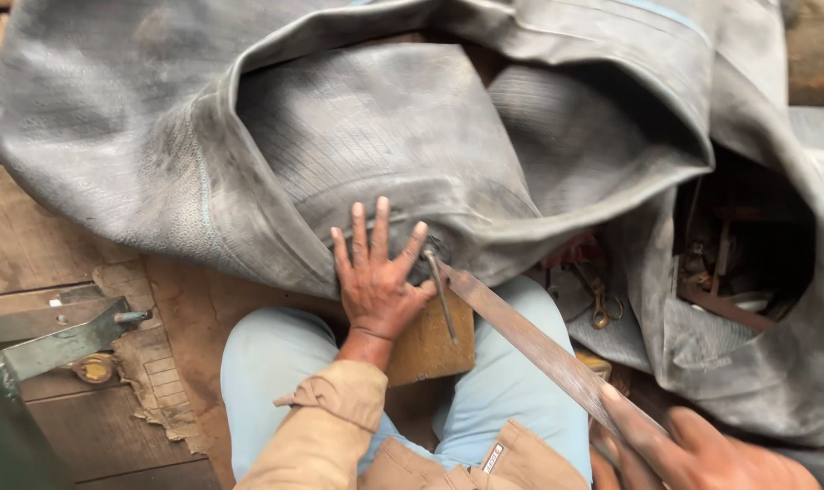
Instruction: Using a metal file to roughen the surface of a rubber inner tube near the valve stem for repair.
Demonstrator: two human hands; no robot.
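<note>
A large grey rubber inner tube, dusty and creased, is filling the upper frame, folding over the person's pale blue trousered knees. The left hand is pressing flat on the tube at centre, fingers spread open. The right hand, lower right, is gripping a long flat metal blade whose tip is meeting the rubber beside the left thumb. A brown wooden block is lying under the tube on the lap. A metal bracket is sitting on the worn plank floor at left; scissors are lying right of centre.
</note>
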